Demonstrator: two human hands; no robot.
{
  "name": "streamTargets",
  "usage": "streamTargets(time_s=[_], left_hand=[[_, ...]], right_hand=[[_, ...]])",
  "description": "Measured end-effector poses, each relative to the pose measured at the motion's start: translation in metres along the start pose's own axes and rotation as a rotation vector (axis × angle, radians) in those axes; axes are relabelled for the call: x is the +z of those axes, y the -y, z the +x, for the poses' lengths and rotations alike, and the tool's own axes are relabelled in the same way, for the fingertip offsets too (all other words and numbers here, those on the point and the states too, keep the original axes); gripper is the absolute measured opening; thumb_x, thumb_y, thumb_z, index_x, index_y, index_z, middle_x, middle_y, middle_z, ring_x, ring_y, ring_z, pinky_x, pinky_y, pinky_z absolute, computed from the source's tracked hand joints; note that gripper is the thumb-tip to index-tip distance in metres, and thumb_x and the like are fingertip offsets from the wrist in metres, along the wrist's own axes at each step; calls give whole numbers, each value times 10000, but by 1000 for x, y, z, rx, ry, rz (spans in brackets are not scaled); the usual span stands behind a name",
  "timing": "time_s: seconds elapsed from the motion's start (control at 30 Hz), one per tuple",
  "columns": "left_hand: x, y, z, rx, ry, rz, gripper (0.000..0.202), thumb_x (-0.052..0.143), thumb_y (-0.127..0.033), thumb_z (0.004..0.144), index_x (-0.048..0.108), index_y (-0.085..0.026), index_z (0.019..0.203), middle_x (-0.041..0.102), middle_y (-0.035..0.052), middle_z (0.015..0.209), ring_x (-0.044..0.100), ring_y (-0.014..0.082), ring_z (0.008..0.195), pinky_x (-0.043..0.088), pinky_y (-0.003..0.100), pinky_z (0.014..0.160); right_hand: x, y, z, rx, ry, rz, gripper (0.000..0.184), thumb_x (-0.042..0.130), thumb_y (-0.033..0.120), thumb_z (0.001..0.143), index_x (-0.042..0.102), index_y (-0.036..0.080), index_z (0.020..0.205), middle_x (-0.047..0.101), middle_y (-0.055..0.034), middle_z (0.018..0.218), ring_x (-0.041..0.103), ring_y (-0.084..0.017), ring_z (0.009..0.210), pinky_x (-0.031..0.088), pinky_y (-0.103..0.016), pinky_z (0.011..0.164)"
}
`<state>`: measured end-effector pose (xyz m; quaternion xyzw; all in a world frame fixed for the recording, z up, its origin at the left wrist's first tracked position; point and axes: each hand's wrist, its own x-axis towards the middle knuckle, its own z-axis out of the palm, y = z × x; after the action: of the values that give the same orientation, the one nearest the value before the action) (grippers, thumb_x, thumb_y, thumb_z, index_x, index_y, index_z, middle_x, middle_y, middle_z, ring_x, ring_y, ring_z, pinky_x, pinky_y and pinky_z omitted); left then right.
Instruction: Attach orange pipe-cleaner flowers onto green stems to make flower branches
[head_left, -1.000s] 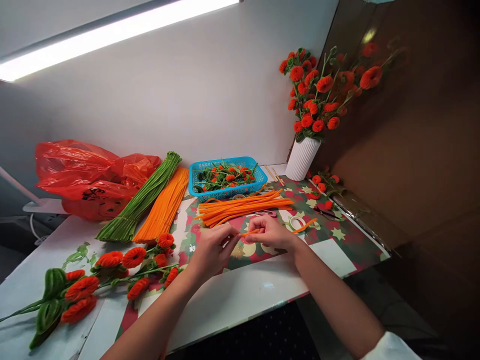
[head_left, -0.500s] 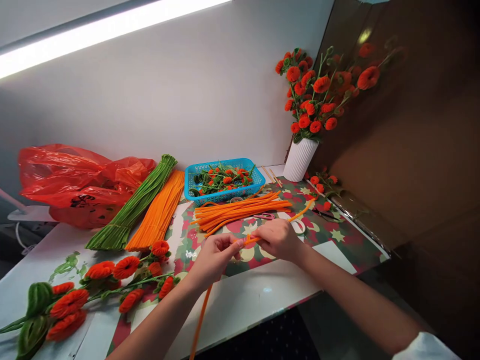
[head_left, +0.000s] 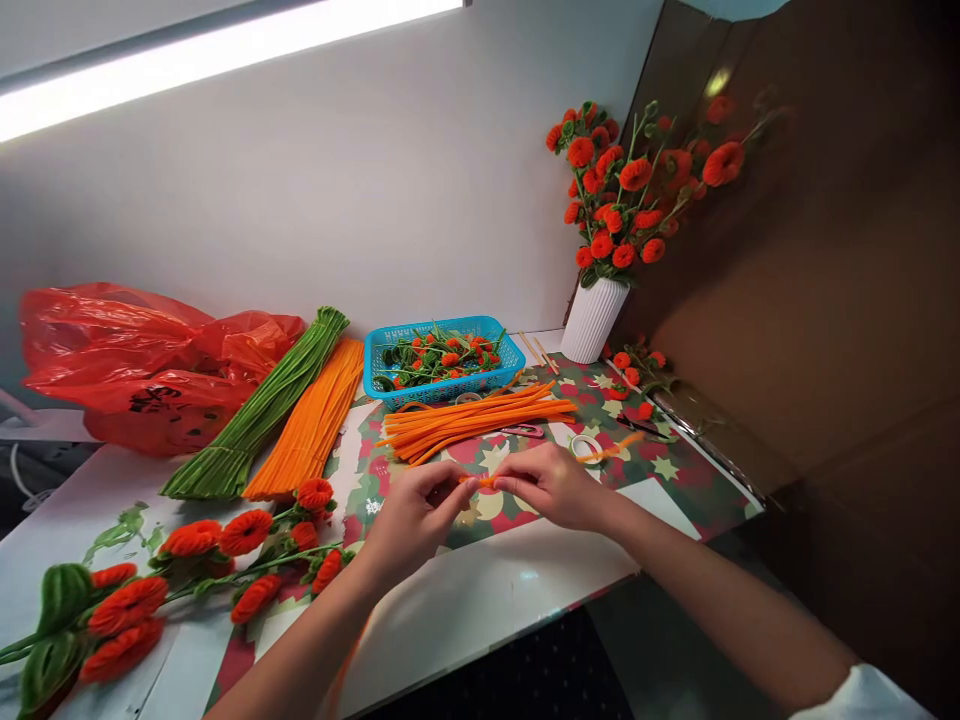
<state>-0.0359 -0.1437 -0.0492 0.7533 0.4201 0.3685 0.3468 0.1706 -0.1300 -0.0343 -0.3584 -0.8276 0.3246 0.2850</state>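
Note:
My left hand (head_left: 424, 512) and my right hand (head_left: 553, 487) meet over the patterned cloth, each pinching an orange pipe cleaner (head_left: 487, 482). Only a short piece of it shows between the fingertips. A blurred orange end sticks out past my right hand, and a smeared orange length hangs below my left forearm. Just beyond the hands lies a loose bundle of orange pipe cleaners (head_left: 469, 422). A roll of white tape (head_left: 586, 450) and pink-handled scissors (head_left: 523, 431) are close to my right hand.
A blue basket (head_left: 370, 377) holds small orange flowers. The white vase (head_left: 594, 320) of flowers stands back right. Green (head_left: 255, 410) and orange stem bundles (head_left: 309, 425) lean by a red plastic bag (head_left: 150, 370). Fuzzy flower stems (head_left: 246, 533) lie at left; a dark-bladed tool (head_left: 643, 428) lies right.
The hands have drawn level, with the pipe cleaner pinched between them. Its free ends have swung and blurred, the lower one moving left. The whole view has shifted slightly.

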Motion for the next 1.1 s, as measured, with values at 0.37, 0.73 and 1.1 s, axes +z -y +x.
streamTargets(time_s=[0.37,0.73,1.1], left_hand=[[6,2,-6,414,-157,430,118,510,-190,862,590,-180,775,621,2,669,545,102,592,403,207,567],[2,10,-1,-73,17,18,301,423,-410,889,612,-183,832,495,-34,568,417,100,515,313,217,488],[10,10,4,-169,-142,-225,235,537,-394,820,587,-177,897,655,26,743,544,129,615,378,218,527]], right_hand=[[-15,9,6,402,332,427,268,534,392,834,523,157,705,358,56,550,290,-77,500,232,-210,468],[-53,-15,-4,198,67,-330,243,439,225,892,656,218,999,666,-24,800,558,-155,701,344,-244,615],[20,-3,20,-28,-128,-172,232,457,244,899,589,166,726,581,-7,670,500,-119,630,336,-224,592]])
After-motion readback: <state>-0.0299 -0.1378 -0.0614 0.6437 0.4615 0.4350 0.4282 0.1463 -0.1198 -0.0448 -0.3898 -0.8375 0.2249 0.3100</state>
